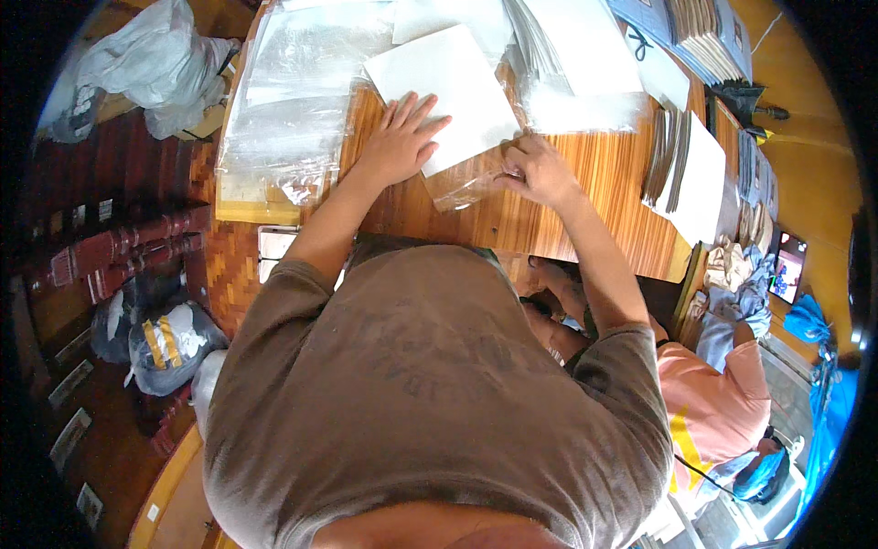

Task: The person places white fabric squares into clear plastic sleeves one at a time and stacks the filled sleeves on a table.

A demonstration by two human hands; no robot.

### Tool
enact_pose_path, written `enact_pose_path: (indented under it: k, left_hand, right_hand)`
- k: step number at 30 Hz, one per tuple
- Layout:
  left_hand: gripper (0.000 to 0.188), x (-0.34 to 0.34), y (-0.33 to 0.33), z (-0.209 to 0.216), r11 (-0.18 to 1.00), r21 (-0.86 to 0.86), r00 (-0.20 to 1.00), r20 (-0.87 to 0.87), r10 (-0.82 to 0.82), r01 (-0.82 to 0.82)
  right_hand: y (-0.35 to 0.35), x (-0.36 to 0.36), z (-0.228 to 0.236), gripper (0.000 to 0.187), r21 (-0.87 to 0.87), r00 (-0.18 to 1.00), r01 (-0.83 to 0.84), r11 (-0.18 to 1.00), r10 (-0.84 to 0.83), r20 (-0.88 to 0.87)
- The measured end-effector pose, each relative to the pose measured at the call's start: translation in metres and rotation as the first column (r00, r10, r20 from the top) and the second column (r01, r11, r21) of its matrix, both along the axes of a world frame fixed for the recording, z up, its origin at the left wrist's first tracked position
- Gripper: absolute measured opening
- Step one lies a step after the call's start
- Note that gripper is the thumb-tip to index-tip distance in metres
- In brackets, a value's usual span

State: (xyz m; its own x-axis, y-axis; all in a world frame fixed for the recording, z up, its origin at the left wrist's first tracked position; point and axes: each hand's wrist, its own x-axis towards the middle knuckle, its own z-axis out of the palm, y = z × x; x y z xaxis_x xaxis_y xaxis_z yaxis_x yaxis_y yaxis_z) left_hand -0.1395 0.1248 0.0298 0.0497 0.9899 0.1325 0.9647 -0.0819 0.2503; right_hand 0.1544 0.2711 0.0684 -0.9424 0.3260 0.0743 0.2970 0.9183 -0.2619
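A white rectangular sheet or card [457, 91] lies tilted on the striped wooden table [585, 174] in front of me. Clear plastic, apparently a bag [457, 188], sticks out past the card's near edge. My left hand [402, 145] rests on the card's left side with its fingers spread. At the near right corner, my right hand [541, 172] has its fingers curled and pinched on the edge of the clear plastic. How far the plastic reaches around the card I cannot tell.
Clear plastic bags [283, 119] lie in a layer at the left. White sheets [585, 46], partly in plastic, are stacked at the far right, with grey-edged boards [672, 165] nearer. Folded blue garments [681, 37] sit beyond. A person in a pink shirt [718, 398] is at my right.
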Motion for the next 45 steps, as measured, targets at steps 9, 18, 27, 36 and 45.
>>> enact_pose_path:
  k: [9,18,27,36,45]
  left_hand:
    - [0.05,0.065,0.076,-0.022,0.921,0.048,0.922,0.003,-0.387,0.386]
    - [0.05,0.071,0.071,-0.006,0.923,-0.06,0.912,-0.137,-0.386,0.381]
    - [0.052,0.073,0.072,-0.005,0.923,-0.053,0.906,-0.174,-0.385,0.381]
    - [0.058,0.074,0.076,-0.008,0.886,-0.091,0.865,-0.192,-0.463,0.454]
    - [0.051,0.076,0.077,-0.015,0.915,-0.035,0.906,-0.133,-0.402,0.402]
  right_hand:
    - [0.049,0.003,0.01,0.035,-0.158,0.993,-0.061,0.986,0.076,0.088]
    - [0.077,0.024,-0.015,0.021,-0.031,0.97,-0.236,0.971,0.237,0.056]
    - [0.054,0.041,0.016,0.025,0.396,0.822,-0.539,0.744,0.567,0.053]
    - [0.033,0.051,0.029,0.018,0.314,0.838,-0.545,0.778,0.52,0.165]
    - [-0.009,0.061,0.04,0.03,0.152,0.699,-0.677,0.72,0.565,0.439]
